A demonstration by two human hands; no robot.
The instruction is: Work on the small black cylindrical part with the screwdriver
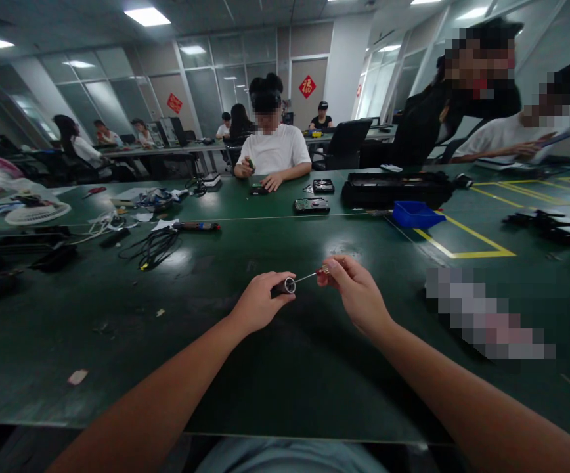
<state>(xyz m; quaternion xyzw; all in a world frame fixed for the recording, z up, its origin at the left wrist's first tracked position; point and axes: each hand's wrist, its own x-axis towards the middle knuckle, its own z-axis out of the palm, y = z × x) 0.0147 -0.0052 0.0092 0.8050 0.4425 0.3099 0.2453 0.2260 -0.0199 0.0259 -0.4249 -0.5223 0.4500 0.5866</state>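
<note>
My left hand (255, 303) is closed around a short dark cylinder (289, 286) whose silver-rimmed round end faces right. Between the fingertips of my right hand (361, 295) is a slim screwdriver (307, 276) with a reddish handle end. Its thin metal shaft points left at the rimmed end of the cylinder; whether the tip is inside or just touching the rim, I cannot make out. Both hands are above the green table (309, 387), near the middle of the view. My fingers hide most of the cylinder's body and the screwdriver's handle.
Across the table, a person in a white shirt (275, 148) handles a small dark device. Hard drives (312, 205), a long black unit (398, 189) and a blue tray (417, 214) lie ahead. Black cables (154, 248) are at left; a blurred-out object (482, 315) lies right.
</note>
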